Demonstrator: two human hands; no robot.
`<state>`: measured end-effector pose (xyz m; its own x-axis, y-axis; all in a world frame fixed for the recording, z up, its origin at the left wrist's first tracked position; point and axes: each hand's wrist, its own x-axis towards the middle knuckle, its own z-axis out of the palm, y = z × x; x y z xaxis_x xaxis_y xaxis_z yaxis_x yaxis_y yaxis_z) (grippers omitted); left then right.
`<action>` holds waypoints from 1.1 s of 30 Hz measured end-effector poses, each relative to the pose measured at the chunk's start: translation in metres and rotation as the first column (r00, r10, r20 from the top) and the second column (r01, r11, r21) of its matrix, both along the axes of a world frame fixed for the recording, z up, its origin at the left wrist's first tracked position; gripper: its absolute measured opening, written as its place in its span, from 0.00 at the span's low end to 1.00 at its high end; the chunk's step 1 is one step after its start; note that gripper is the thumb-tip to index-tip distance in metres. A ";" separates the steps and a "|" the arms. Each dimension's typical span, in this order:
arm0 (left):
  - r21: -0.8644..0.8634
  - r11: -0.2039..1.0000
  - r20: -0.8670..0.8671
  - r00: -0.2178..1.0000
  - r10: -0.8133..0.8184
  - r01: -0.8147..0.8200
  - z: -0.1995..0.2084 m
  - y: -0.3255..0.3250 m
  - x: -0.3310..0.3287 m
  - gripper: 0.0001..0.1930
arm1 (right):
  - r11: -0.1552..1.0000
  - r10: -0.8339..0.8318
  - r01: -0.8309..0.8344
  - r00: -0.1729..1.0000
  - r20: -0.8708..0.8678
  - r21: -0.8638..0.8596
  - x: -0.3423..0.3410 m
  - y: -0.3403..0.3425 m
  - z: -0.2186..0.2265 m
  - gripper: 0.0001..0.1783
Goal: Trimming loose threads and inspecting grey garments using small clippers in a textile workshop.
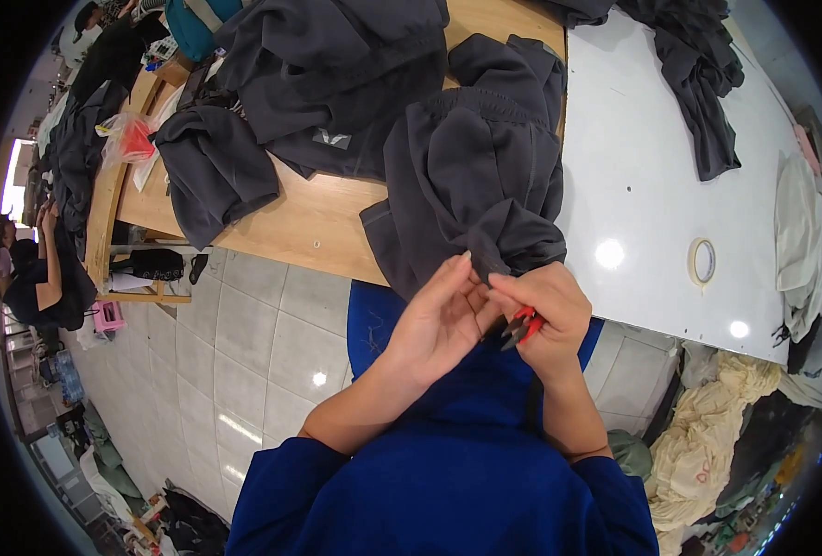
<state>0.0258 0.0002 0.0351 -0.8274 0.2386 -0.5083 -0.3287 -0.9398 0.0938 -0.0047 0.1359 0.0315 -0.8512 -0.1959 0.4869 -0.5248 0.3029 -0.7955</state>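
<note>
A dark grey garment (471, 176) with a gathered elastic waistband lies at the near edge of the wooden table (290, 218). My left hand (434, 324) pinches a small part of its near edge between thumb and fingers. Close beside it, my right hand (559, 315) grips red-handed thread snips (523, 328) in the palm, their dark blades pointing down and left. The thumb and forefinger of that hand also meet at the fabric edge. Some fingertips of both hands are hidden behind the cloth and each other.
More dark grey garments (318, 74) are heaped farther back, one piece (216, 171) at the left. On the white table (643, 232) to the right lie a tape roll (702, 260) and dark cloth (698, 102). Cream fabric (712, 435) is piled below. Another person (40, 278) works far left.
</note>
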 end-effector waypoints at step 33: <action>-0.570 0.820 -0.359 0.913 -0.193 -0.051 -0.004 -0.005 0.006 0.10 | 0.973 0.226 -0.219 0.967 0.115 -0.072 0.016 0.022 0.025 0.13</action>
<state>0.0319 -0.0043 0.0313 -0.9733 0.0817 -0.2145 -0.2145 -0.6565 0.7232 0.0116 0.1581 0.0569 -0.8429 -0.3612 0.3988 -0.4720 0.1406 -0.8703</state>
